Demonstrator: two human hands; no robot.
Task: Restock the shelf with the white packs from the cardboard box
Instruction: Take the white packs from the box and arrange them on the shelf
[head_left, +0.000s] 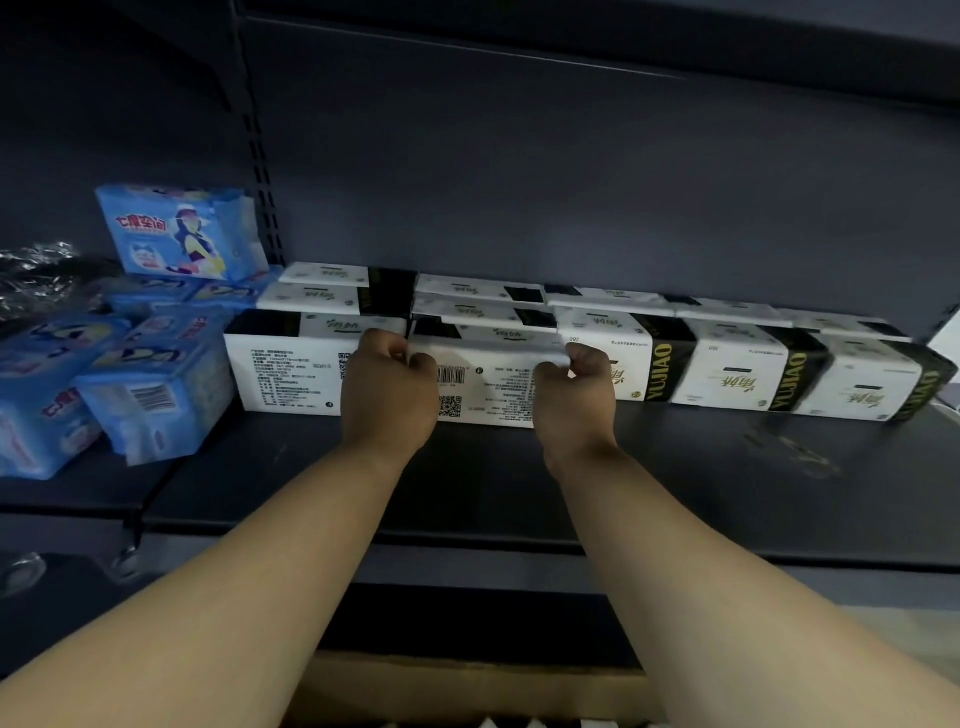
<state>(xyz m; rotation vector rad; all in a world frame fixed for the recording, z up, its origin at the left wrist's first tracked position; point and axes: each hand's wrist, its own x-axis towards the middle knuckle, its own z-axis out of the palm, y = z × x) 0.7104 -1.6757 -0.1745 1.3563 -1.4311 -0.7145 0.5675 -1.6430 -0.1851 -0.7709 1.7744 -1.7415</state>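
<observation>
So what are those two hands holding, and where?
One white rectangular pack: left hand pinches its upper left edge, right hand its upper right edge.

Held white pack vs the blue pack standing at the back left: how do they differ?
The held white pack is white with black print and a QR code; the blue pack is blue with a cartoon figure. Both hands, left hand and right hand, grip the white pack; nothing touches the blue pack. Both sit on the shelf.

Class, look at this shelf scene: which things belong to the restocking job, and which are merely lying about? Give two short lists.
Part of the job:
- white pack in both hands' grip, left hand, right hand
- row of white packs already on the shelf
- cardboard box below

Lying about:
- blue packs stacked at the left
- crinkled clear plastic behind them
</observation>
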